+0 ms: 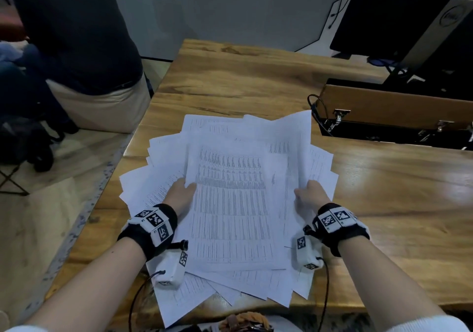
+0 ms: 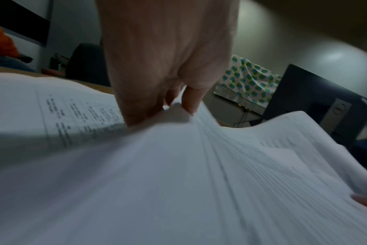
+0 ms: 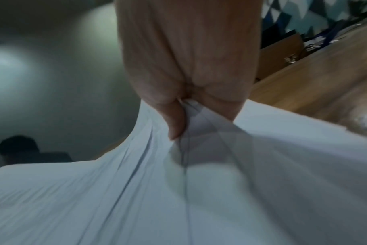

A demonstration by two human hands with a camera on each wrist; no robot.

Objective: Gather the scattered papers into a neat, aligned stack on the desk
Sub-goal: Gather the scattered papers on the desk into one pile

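Papers [image 1: 230,198] lie fanned on the desk [image 1: 384,178], partly lifted; your left hand [image 1: 180,194] and right hand [image 1: 311,194] each pinch a side edge. Gathering step: next, square the edges by tapping.

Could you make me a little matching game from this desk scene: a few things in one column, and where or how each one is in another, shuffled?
Things:
1. left hand
2. right hand
3. papers
4. monitor

Places or states:
A. stands at the far right of the wooden desk
B. pinches the right edge of the sheets
C. fanned out and misaligned, corners sticking out all round
D. grips the left edge of the sheets

Pairs: 1-D, 2-B, 3-C, 4-A
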